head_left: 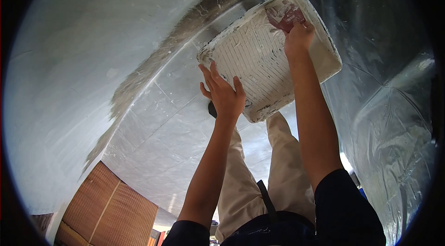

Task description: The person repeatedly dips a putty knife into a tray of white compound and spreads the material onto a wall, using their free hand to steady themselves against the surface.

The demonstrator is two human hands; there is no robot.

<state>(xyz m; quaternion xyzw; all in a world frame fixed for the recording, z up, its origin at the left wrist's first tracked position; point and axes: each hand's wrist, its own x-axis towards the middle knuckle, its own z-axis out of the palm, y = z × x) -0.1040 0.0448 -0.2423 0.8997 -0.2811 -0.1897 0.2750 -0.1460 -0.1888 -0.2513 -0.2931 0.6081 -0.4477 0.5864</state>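
A white paint tray [259, 63] with a ribbed bottom is smeared with thick white paint or filler. My right hand [299, 37] reaches over its far end, closed on a reddish scraper [285, 16] whose blade is coated with white. The scraper lies against the tray's inside near the far corner. By the tray's near left edge is my left hand [225, 93], its fingers spread apart and overlapping the rim in this view.
On the left rises a pale wall [83, 60] with a rough, unpainted strip along its foot. Grey floor tiles [167, 111] run beside it. Clear plastic sheeting [389, 121] hangs on the right. A brown corrugated panel [106, 204] stands at the lower left.
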